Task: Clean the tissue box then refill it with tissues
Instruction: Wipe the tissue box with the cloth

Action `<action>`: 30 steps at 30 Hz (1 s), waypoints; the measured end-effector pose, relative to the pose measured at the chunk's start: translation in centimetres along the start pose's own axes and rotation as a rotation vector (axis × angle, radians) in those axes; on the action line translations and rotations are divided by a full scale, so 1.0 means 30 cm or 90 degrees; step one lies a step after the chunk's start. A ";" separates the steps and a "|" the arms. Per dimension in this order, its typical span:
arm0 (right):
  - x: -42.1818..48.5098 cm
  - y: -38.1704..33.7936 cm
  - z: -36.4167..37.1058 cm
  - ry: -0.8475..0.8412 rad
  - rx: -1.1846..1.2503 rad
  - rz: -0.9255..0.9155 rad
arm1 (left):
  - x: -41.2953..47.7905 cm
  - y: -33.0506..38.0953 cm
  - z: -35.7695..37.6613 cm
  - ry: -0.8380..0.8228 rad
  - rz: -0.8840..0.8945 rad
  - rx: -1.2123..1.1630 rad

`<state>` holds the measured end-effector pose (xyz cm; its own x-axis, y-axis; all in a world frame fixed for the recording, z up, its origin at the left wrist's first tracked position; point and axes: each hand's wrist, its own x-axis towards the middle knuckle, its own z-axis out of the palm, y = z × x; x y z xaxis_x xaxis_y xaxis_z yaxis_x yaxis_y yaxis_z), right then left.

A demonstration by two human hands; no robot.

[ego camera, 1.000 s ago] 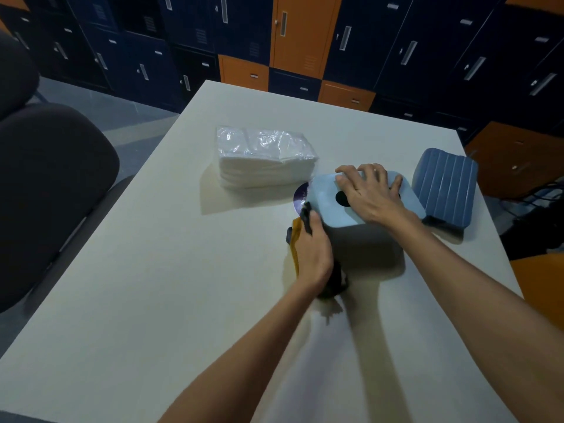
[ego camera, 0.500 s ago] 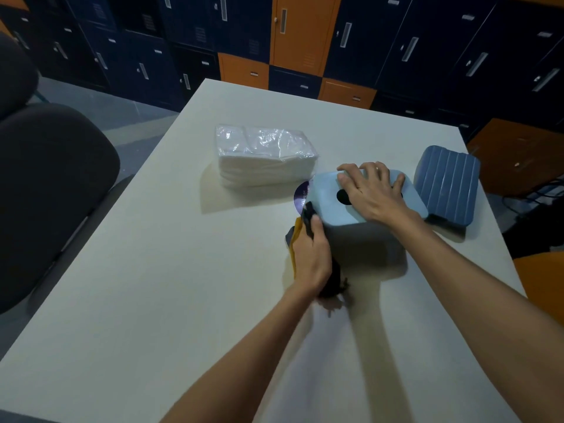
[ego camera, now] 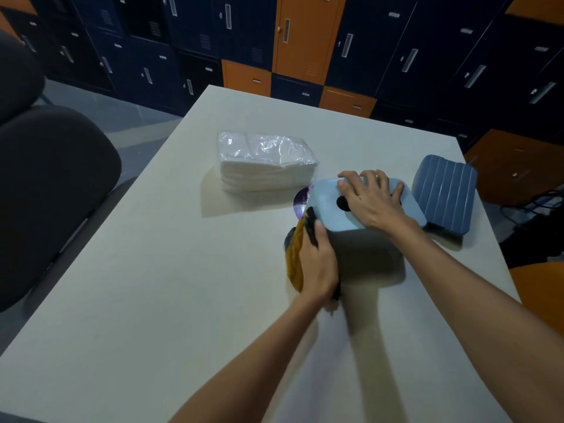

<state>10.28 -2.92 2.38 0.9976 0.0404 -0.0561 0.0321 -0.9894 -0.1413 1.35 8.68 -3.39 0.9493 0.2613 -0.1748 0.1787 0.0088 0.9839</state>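
Note:
A light blue tissue box with a dark round opening in its top stands on the white table. My right hand lies flat on the box's top, fingers spread, holding it down. My left hand presses a yellow and dark cloth against the box's near left side. A clear plastic pack of white tissues lies to the left behind the box. A darker blue ribbed part sits to the right of the box.
A purple disc pokes out from behind the box's left corner. A dark chair stands at the table's left side. Blue and orange lockers line the wall beyond the table. The table's right edge runs close behind the ribbed part.
My left hand with the cloth has shifted slightly along the box's side. My right hand stays on top of the box.

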 end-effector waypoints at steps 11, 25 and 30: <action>0.005 -0.003 -0.005 -0.002 0.007 0.012 | 0.015 0.092 0.015 -0.026 0.135 -0.001; -0.001 -0.062 -0.061 -0.002 -0.091 0.139 | 0.108 0.079 -0.270 -0.050 -0.286 -0.293; -0.006 -0.003 -0.085 -0.063 -0.049 -0.004 | 0.123 0.094 -0.331 -0.096 -0.299 -0.330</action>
<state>10.25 -3.19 4.93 0.9866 0.0564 -0.1530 0.0468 -0.9968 -0.0655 2.80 19.25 -0.89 0.8343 -0.0182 -0.5511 0.4667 0.5555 0.6882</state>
